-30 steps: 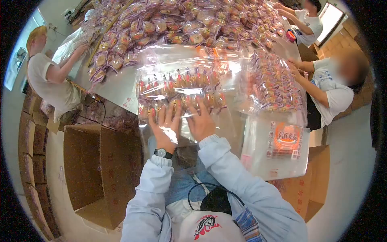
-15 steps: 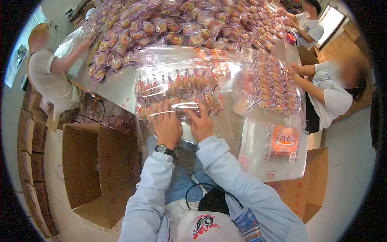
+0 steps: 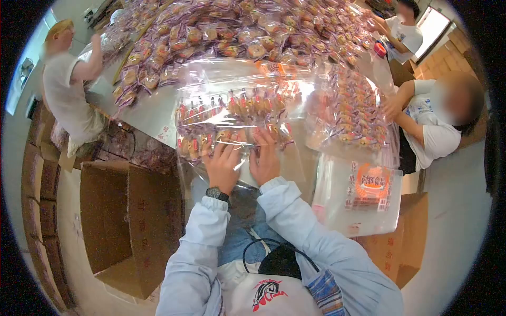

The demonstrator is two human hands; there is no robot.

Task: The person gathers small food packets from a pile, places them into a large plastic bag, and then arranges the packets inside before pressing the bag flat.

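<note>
A large clear plastic bag (image 3: pixel 211 71) lies at the table's near edge, with rows of small wrapped pastries (image 3: pixel 247 107) inside it. My left hand (image 3: pixel 222 164), with a dark watch at its wrist, rests on the bag over the near row, its fingers stretched out. Just to the right, my right hand (image 3: pixel 265 162) also presses on that row with extended fingers. Neither hand is closed round anything. Glare on the film hides part of the packets.
A big heap of wrapped pastries (image 3: pixel 232 34) covers the far table. To the right lie another filled bag (image 3: pixel 345 110) and a stack of flat printed bags (image 3: pixel 358 205). An open carton (image 3: pixel 132 226) stands at lower left. Co-workers (image 3: pixel 440 110) stand on both sides.
My left hand has slid slightly right and down, and my right hand has shifted a little. The co-worker at left has raised an arm; the one at right has moved their arms.
</note>
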